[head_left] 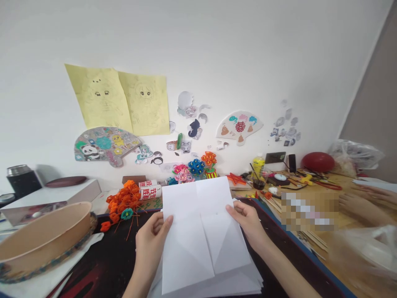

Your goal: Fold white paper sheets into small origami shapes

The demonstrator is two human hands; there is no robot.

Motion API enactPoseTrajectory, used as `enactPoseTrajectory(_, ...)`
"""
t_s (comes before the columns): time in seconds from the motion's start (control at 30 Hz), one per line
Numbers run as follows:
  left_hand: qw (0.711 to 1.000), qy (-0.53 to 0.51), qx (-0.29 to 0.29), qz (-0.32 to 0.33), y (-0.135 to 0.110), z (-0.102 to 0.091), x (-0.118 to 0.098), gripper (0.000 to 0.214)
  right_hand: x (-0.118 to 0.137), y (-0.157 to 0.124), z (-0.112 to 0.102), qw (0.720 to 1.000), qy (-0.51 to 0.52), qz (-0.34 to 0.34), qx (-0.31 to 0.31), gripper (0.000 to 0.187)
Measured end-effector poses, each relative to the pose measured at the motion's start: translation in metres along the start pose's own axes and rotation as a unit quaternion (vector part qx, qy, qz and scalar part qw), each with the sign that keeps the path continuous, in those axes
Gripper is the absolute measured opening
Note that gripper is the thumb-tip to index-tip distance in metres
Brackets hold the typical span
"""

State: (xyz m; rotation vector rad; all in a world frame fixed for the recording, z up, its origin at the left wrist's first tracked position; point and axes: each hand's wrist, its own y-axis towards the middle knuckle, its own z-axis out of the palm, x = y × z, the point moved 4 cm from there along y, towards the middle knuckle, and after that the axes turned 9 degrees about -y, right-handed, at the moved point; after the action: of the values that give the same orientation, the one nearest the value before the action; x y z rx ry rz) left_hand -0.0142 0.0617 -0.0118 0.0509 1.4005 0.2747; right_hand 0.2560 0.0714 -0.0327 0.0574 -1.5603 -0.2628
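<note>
A creased sheet of white paper (186,244) is held up in front of me, its lower part showing folded flaps that meet near the middle. My left hand (152,234) pinches its left edge between thumb and fingers. On the opposite edge, my right hand (248,219) grips the paper the same way. Beneath it, a stack of white sheets (254,285) lies on the dark mat (114,248); most of the stack is hidden by the held paper.
Orange pipe-cleaner flowers (124,200) lie behind my left hand. A round wooden tray (46,231) stands at left beside a white box (77,194). Wooden sticks (313,240) and a plastic bag (369,252) are at right, near another person's hands (359,205). Behind them rises a wall.
</note>
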Motion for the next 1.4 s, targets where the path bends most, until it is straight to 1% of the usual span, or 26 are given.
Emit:
enactPoseTrajectory(0.13, 1.000, 0.006, -0.007, 0.004, 0.000, 0.000, -0.002, 0.039, 0.001, 0.000, 0.000, 1.000, 0.000, 0.000, -0.001, 0.039)
enactPoseTrajectory(0.3, 1.000, -0.004, 0.001, -0.005, -0.001, 0.002, -0.002, 0.040, 0.002, -0.001, 0.000, 1.000, -0.001, 0.000, -0.004, 0.037)
enactPoseTrajectory(0.57, 1.000, -0.012, 0.005, -0.005, 0.000, 0.002, -0.001, 0.040, 0.001, -0.001, 0.000, 1.000, 0.001, 0.002, 0.005, 0.040)
enactPoseTrajectory(0.77, 1.000, -0.005, 0.005, -0.002, -0.001, 0.004, -0.003, 0.040, 0.003, -0.002, 0.001, 1.000, 0.002, -0.001, 0.001, 0.039)
enactPoseTrajectory(0.83, 1.000, -0.001, -0.003, 0.002, 0.000, 0.001, -0.003, 0.042, 0.003, -0.002, 0.001, 1.000, 0.000, -0.002, 0.000, 0.040)
enactPoseTrajectory(0.93, 0.999, 0.004, -0.044, 0.020, 0.001, -0.006, -0.005, 0.043, 0.003, -0.001, 0.001, 1.000, -0.004, 0.000, -0.001, 0.042)
enactPoseTrajectory(1.0, 0.997, -0.011, -0.069, 0.023, 0.001, -0.010, -0.007, 0.044, 0.002, -0.001, 0.001, 1.000, -0.004, 0.002, 0.001, 0.042)
enactPoseTrajectory(1.03, 0.997, -0.025, -0.070, 0.017, 0.001, -0.010, -0.007, 0.044, 0.001, -0.002, 0.002, 1.000, -0.003, 0.004, 0.004, 0.041)
enactPoseTrajectory(1.13, 0.997, -0.064, -0.035, -0.018, -0.002, -0.002, -0.005, 0.045, 0.001, -0.003, 0.006, 1.000, 0.001, 0.005, 0.021, 0.040)
enactPoseTrajectory(1.2, 0.997, -0.071, -0.010, -0.033, -0.006, 0.006, -0.002, 0.044, 0.001, -0.004, 0.010, 0.999, 0.004, 0.005, 0.036, 0.039)
enactPoseTrajectory(1.3, 0.998, -0.049, 0.012, -0.035, -0.008, 0.014, 0.004, 0.043, 0.004, -0.006, 0.017, 0.998, 0.004, 0.003, 0.060, 0.035)
enactPoseTrajectory(1.4, 0.999, 0.003, 0.029, -0.020, -0.008, 0.017, 0.009, 0.045, 0.006, -0.009, 0.024, 0.996, 0.003, 0.001, 0.089, 0.033)
